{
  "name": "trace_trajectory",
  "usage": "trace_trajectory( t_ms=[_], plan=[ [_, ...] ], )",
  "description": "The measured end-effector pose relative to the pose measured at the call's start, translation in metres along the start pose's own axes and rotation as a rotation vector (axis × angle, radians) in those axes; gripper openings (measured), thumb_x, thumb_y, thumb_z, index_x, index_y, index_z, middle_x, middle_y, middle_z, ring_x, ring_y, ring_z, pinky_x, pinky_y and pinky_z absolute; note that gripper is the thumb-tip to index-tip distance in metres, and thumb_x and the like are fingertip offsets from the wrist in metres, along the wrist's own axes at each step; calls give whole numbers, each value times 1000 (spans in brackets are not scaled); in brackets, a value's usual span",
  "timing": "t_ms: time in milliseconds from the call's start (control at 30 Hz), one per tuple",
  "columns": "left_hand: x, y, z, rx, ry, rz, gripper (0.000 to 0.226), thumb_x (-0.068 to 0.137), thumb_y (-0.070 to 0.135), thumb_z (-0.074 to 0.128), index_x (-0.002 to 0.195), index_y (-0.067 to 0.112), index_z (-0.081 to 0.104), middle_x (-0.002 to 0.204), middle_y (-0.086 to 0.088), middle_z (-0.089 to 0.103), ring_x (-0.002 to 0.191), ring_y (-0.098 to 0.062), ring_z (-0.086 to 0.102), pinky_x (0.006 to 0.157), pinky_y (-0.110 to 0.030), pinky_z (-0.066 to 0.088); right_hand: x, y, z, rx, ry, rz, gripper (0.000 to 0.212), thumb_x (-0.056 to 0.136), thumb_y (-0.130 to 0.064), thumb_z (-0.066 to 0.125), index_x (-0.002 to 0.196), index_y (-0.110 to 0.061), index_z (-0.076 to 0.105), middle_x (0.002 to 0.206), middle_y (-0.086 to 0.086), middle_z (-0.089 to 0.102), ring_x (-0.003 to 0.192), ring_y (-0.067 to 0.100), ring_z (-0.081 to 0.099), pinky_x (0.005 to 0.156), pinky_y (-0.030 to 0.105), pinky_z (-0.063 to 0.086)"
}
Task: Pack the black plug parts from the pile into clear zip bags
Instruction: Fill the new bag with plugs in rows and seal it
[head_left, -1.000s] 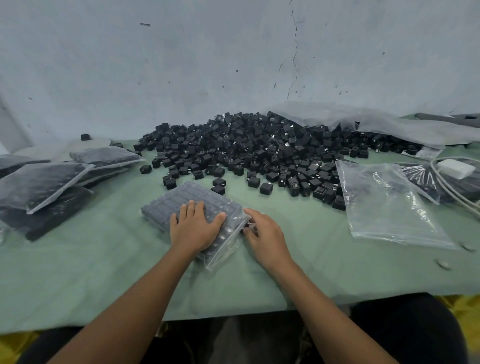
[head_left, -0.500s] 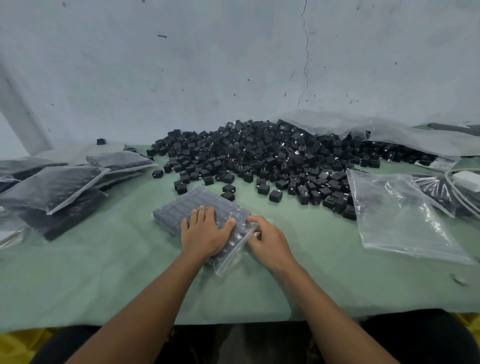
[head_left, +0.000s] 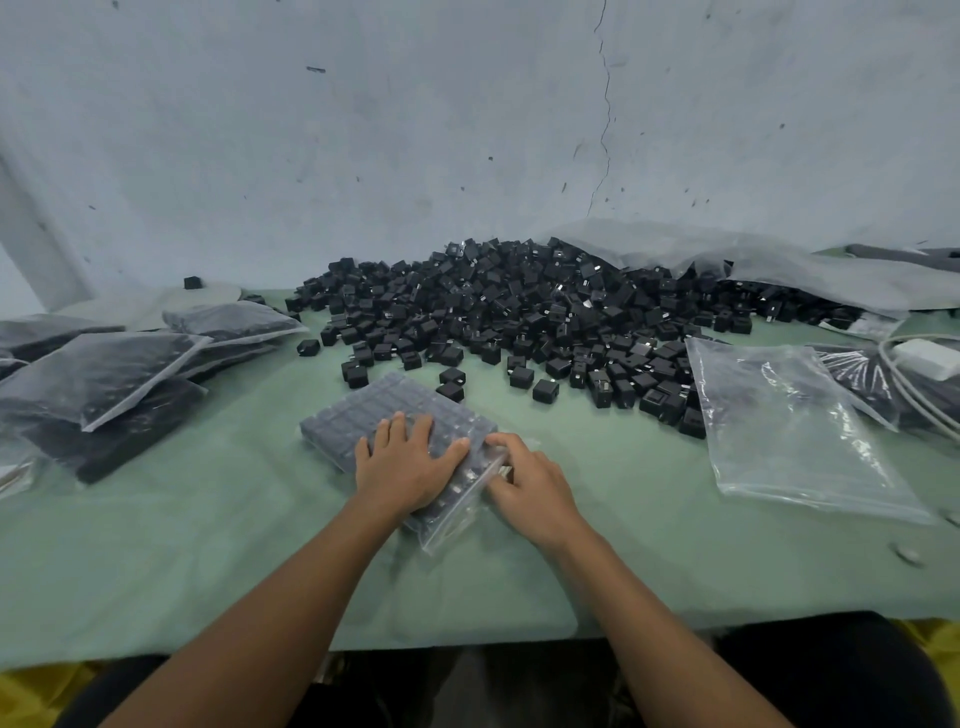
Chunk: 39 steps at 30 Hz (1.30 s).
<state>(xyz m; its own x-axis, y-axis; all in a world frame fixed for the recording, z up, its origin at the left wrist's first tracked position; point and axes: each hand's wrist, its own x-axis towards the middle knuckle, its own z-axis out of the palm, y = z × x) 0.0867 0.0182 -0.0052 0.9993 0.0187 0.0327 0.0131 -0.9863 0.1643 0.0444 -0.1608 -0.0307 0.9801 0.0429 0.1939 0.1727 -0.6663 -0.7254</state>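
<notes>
A clear zip bag (head_left: 374, 410) packed with rows of black plug parts lies flat on the green table (head_left: 208, 530) in front of me. My left hand (head_left: 402, 465) presses flat on its near half, fingers straight. My right hand (head_left: 530, 486) is at the bag's open right edge, fingers curled and pinching the plastic there. Behind the bag spreads a big pile of loose black plug parts (head_left: 519, 312).
Several filled bags (head_left: 98, 374) are stacked at the left. An empty clear bag (head_left: 784, 431) lies at the right, with a white cable and adapter (head_left: 924, 353) beyond it. A large crumpled plastic sheet (head_left: 727, 260) rests against the wall behind the pile.
Both hands stay on the filled bag. My right hand's fingers have shifted slightly along the bag's open edge; my head has moved a little.
</notes>
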Motion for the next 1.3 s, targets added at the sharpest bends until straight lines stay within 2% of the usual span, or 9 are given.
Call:
trace_trajectory(
  t_ms=[100,200,333,467,600,767,900,1100,1300],
  plan=[
    [3,-5,-8,1,-39,35,83,86,85,24,152,36,31,167,-8,20,153,-29,19,120,-56,14,-2,0,1,-5,7,-46,40,87,-37,49,126,-43,44,96,-6,65,93,21,58,89,37,47],
    [8,-4,-15,-18,-51,22,77,79,83,32,135,32,45,155,-8,40,142,-31,35,115,-59,26,-4,0,4,-9,0,-98,39,91,-37,51,129,-44,43,108,1,65,103,25,55,91,39,47],
    [7,-3,-6,-65,52,36,74,83,83,30,128,27,47,148,-5,48,141,-27,37,116,-59,23,-8,-3,6,-87,3,-219,42,93,-31,50,132,-41,40,102,6,66,97,30,55,83,39,44],
    [7,-4,2,-119,87,66,82,88,83,29,143,24,41,159,-7,37,149,-25,28,123,-56,12,-8,-6,3,-111,6,-278,47,94,-25,49,138,-39,37,95,5,70,87,33,58,73,37,38],
    [8,-4,2,-88,22,46,92,89,84,24,159,25,22,169,-5,14,156,-22,11,124,-54,4,-10,-8,1,-100,3,-274,53,94,-21,50,142,-40,36,94,3,72,84,30,60,71,31,32],
    [8,-3,1,-62,-13,30,89,90,84,18,161,31,12,170,-4,7,156,-24,5,124,-55,1,-11,-9,1,-70,-7,-253,52,95,-23,53,142,-38,37,91,3,71,85,30,61,73,34,40],
    [6,-3,-1,-22,-49,54,84,87,87,11,159,45,-1,170,-7,-3,157,-27,-1,123,-57,-2,-12,-7,1,-16,-6,-199,50,94,-31,55,139,-41,36,101,-3,73,88,26,65,78,38,50],
    [6,-2,-5,11,-92,60,83,86,88,9,158,48,5,171,-4,-4,157,-29,-3,122,-59,-3,-13,-5,2,90,61,-106,40,85,-33,56,122,-45,47,77,-10,69,70,9,60,70,33,51],
    [4,-2,-5,11,-90,58,82,86,88,8,158,48,7,171,-4,-2,157,-28,-3,122,-58,-3,-14,0,-1,244,171,-30,29,78,-31,50,104,-39,58,50,-9,49,49,8,43,53,27,39]
  ],
)
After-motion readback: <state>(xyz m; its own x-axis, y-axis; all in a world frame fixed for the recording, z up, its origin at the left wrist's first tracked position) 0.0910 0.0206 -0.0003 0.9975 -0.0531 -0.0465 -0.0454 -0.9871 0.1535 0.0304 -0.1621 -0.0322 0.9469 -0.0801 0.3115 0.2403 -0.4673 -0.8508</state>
